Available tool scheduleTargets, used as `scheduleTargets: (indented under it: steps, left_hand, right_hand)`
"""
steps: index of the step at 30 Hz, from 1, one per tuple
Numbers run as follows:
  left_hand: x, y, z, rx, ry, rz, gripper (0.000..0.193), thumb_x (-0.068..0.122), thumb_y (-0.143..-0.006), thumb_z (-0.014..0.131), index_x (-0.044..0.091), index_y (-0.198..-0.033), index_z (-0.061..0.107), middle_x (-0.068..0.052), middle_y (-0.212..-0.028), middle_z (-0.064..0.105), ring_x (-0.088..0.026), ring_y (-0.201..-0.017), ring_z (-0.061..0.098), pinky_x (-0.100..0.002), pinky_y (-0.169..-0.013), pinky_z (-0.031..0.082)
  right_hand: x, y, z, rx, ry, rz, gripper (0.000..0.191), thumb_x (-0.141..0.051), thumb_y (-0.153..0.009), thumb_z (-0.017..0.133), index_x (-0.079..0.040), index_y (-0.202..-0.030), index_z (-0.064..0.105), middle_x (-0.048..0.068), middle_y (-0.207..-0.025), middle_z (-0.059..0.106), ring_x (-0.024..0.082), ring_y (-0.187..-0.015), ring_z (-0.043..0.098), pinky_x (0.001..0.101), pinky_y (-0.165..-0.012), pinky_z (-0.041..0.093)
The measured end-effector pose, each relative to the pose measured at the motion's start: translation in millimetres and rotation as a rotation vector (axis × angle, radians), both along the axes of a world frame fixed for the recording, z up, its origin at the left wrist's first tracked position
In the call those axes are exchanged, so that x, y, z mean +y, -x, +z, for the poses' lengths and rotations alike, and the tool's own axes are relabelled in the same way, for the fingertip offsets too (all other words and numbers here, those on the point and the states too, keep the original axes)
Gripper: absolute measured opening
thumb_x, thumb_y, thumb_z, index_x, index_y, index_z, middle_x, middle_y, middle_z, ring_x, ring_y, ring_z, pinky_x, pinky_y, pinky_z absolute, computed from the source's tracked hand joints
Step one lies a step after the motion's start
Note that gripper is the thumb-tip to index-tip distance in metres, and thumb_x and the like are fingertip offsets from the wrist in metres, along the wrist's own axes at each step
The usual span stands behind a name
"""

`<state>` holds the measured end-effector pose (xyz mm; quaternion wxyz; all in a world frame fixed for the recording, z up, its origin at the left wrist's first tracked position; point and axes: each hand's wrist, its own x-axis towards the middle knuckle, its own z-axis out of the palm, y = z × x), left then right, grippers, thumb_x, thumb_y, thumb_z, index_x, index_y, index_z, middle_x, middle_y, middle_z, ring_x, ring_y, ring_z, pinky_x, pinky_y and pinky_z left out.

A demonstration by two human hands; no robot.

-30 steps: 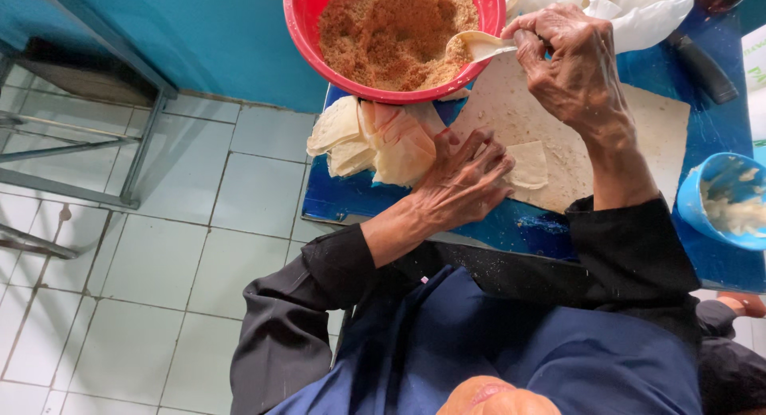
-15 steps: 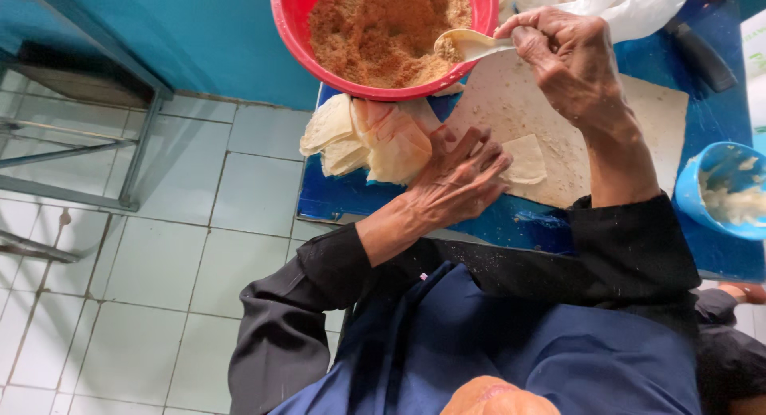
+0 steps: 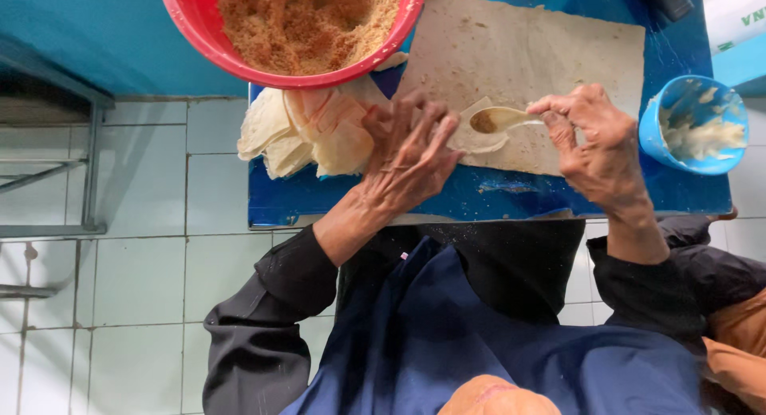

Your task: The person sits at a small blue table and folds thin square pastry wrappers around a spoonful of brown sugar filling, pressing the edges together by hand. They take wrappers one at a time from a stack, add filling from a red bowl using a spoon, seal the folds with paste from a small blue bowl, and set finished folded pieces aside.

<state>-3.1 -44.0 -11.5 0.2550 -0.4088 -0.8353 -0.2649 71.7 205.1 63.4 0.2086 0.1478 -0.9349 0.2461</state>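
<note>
Two hands at work: both bare, over a blue surface (image 3: pixel 335 195).
Right hand (image 3: pixel 594 148): its grip is closed on the handle of a pale spoon (image 3: pixel 499 118), pinched between thumb and fingertips.
Spoon: bowl turned up with a dab of brown filling in it, hovering just over a small dough wrapper (image 3: pixel 479 137); whether it touches the wrapper is hard to tell.
Left hand (image 3: pixel 411 148): fingers spread and loosely curled, holding nothing, fingertips resting on the wrapper's edge.
Wrapper: lies flat on a beige floured sheet (image 3: pixel 542 48) that covers the middle of the surface.
Stack of wrappers (image 3: pixel 299 132): loose pale sheets heaped at the surface's left end, just beside the left hand and partly under the bowl's rim.
Red bowl (image 3: pixel 191 20): full of brown crumbly filling, at the far left edge, overhanging the stack.
Blue cup (image 3: pixel 653 132): near the right hand, holding pale paste.
Below: white tiled floor (image 3: pixel 136 279).
</note>
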Motion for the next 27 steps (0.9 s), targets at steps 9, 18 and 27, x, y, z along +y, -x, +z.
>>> scheduleTargets:
  steps: [9, 18, 27]
  left_hand:
    - [-2.3, -0.5, 11.0, 0.009, 0.039, 0.052, 0.05, 0.037, -0.079, 0.083, 0.006, -0.115, 0.068, -0.006, -0.135, 0.054, -0.033, -0.133, 0.042, -0.06, -0.091, 0.03]
    - [-3.0, -0.3, 10.4, 0.037, 0.063, 0.043, 0.05, 0.037, -0.08, 0.083, 0.003, -0.113, 0.07, -0.004, -0.134, 0.053, -0.029, -0.132, 0.041, -0.058, -0.091, 0.027]
    - [-2.4, -1.2, 4.5, 0.009, 0.051, 0.023, 0.052, 0.037, -0.081, 0.081, 0.001, -0.116, 0.068, -0.006, -0.135, 0.051, -0.032, -0.134, 0.039, -0.059, -0.089, 0.031]
  right_hand:
    - [3.2, -8.0, -25.9, 0.206, -0.285, -0.015, 0.032, 0.007, -0.095, 0.076, -0.009, -0.123, 0.074, 0.003, -0.105, 0.064, 0.024, -0.103, 0.053, 0.041, -0.095, 0.031]
    - [-3.7, -17.6, -23.5, 0.262, -0.392, -0.002, 0.035, 0.01, -0.099, 0.077, -0.011, -0.126, 0.074, -0.001, -0.11, 0.065, 0.021, -0.103, 0.052, 0.0453, -0.093, 0.028]
    - [-10.4, -27.9, -14.0, 0.346, -0.529, -0.078, 0.03, 0.011, -0.088, 0.073, -0.008, -0.112, 0.074, 0.006, -0.101, 0.065, 0.03, -0.1, 0.054, 0.0508, -0.091, 0.031]
